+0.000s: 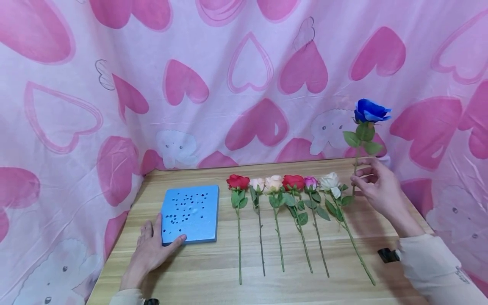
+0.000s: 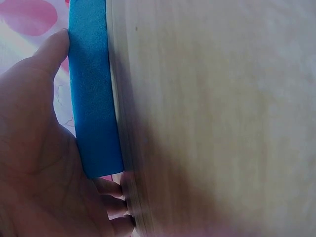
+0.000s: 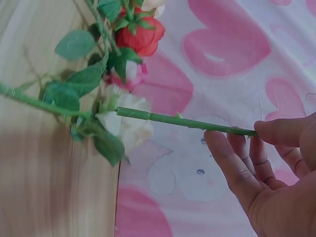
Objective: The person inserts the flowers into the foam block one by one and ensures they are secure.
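A pink heart-patterned curtain (image 1: 213, 123) surrounds the wood-grained table (image 1: 206, 271). At its right, the right hand (image 1: 381, 190) pinches a blue rose (image 1: 370, 111) upright by the stem; the left hand (image 1: 152, 250), fingers extended, touches a blue block (image 1: 207, 233) (dotted with holes) beside six lying roses (image 1: 293, 182).

I could read no word, brand or number from where I stood. The nearest thing to lettering was a small dark mark (image 1: 462, 275) on the pale right sleeve (image 1: 431, 262), out toward four o'clock from the middle of the scene and set back from the cuff. It ran aslant across the cloth, too tiny and blurred for me to tell whether it was writing or only a printed figure.
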Demonstrator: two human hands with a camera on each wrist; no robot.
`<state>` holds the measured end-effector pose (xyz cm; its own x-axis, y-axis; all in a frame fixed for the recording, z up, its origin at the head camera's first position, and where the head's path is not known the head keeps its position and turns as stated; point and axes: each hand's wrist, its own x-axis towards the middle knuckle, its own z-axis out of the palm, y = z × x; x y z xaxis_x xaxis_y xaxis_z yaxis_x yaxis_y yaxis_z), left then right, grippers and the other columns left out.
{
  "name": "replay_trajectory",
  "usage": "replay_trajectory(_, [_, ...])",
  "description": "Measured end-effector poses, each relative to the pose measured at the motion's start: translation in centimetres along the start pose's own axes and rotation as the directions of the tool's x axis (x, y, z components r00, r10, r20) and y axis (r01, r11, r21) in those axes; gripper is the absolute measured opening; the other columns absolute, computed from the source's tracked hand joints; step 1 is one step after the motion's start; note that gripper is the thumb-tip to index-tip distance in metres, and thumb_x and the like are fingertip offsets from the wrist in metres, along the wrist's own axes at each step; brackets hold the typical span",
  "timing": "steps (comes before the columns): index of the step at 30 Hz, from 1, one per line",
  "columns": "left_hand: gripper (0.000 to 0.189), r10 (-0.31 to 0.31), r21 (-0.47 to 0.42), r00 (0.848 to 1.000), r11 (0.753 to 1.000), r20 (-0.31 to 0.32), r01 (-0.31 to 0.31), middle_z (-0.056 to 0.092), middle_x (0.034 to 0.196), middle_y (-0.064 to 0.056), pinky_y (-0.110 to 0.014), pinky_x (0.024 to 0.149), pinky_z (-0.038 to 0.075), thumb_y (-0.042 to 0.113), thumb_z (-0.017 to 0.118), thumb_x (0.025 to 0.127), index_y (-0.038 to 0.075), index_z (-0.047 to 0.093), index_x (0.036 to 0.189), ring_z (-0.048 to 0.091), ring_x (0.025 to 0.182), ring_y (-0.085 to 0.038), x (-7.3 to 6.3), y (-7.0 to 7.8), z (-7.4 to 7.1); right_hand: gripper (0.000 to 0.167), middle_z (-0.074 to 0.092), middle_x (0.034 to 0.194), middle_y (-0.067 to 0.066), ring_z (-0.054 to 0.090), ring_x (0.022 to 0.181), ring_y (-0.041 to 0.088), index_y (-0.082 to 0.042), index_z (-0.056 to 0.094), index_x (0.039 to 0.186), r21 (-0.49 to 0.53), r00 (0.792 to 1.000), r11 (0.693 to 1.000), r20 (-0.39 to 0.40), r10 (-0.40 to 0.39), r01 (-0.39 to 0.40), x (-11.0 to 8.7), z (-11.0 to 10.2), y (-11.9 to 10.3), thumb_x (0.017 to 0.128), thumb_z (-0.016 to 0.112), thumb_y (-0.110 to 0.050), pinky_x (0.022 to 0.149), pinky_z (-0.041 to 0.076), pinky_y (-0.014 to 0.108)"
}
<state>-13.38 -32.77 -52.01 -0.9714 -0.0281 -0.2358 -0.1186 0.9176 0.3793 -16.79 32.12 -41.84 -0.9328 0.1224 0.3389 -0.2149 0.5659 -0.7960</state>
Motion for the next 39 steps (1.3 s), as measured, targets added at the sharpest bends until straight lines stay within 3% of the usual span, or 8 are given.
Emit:
replay_trajectory(7, [0.137,-0.009,-0.006,1.0,1.0,0.005,0.009,-0.013,0.174,-0.048,-0.08,0.13,0.004,0.089,0.059,0.095,0.003,-0.011,0.176,-0.008,0.162,-0.069,0.1,0.0,0.1,0.043,0.067,0.103,0.009,0.075,0.082,0.009,0.001,0.055,0.144,0.119,0.998,0.991,0.029,0.053,-0.056,0.5,0.8,-0.2,0.105,0.073,0.004,0.066,0.07,0.038])
replay_trajectory(12, [0.137,-0.014,-0.01,1.0,1.0,0.005,0.014,-0.014,0.174,-0.047,-0.08,0.13,0.003,0.089,0.058,0.095,0.005,-0.012,0.177,-0.009,0.162,-0.068,0.0,0.1,0.0,0.044,0.069,0.103,0.002,0.076,0.083,0.008,0.002,0.058,0.144,0.122,0.998,0.991,0.034,0.059,-0.062,0.9,1.3,-0.7,0.104,0.076,0.003,0.067,0.07,0.036])
replay_trajectory(16, [0.137,-0.015,-0.015,1.0,1.0,0.004,0.015,-0.013,0.174,-0.047,-0.08,0.13,0.003,0.09,0.058,0.094,0.005,-0.012,0.177,-0.009,0.162,-0.068,0.0,0.1,0.0,0.042,0.069,0.104,0.007,0.074,0.084,0.009,0.002,0.06,0.143,0.114,0.998,0.992,0.051,0.046,-0.052,1.3,1.8,-1.1,0.104,0.076,0.001,0.068,0.07,0.036])
replay_trajectory(21, [0.137,-0.018,-0.016,1.0,1.0,0.003,0.018,-0.013,0.174,-0.047,-0.08,0.13,0.003,0.09,0.058,0.094,0.004,-0.011,0.177,-0.009,0.162,-0.068,0.0,0.1,0.1,0.036,0.067,0.106,0.008,0.074,0.086,0.01,-0.005,0.063,0.139,0.178,0.996,0.982,0.075,0.049,-0.061,1.8,2.9,-2.0,0.106,0.076,-0.002,0.07,0.07,0.038])
replay_trajectory(29, [0.138,-0.013,-0.016,1.0,1.0,-0.009,0.013,-0.012,0.174,-0.047,-0.079,0.13,0.003,0.091,0.057,0.094,0.003,-0.009,0.177,-0.008,0.162,-0.069,0.0,0.3,0.2,0.039,0.068,0.11,0.014,0.075,0.088,0.009,0.007,0.061,0.143,0.21,0.995,0.978,0.102,0.0,-0.022,3.1,5.0,-3.4,0.106,0.073,0.002,0.07,0.07,0.037])
replay_trajectory(39, [0.137,-0.027,-0.028,1.0,0.999,-0.004,0.027,-0.013,0.174,-0.047,-0.079,0.131,0.001,0.091,0.057,0.094,0.004,-0.009,0.177,-0.01,0.162,-0.068,0.0,0.1,0.4,0.035,0.069,0.11,0.026,0.076,0.086,0.013,0.006,0.066,0.14,0.267,0.99,0.964,0.135,-0.044,0.006,4.2,7.7,-6.1,0.106,0.074,0.001,0.071,0.071,0.041])
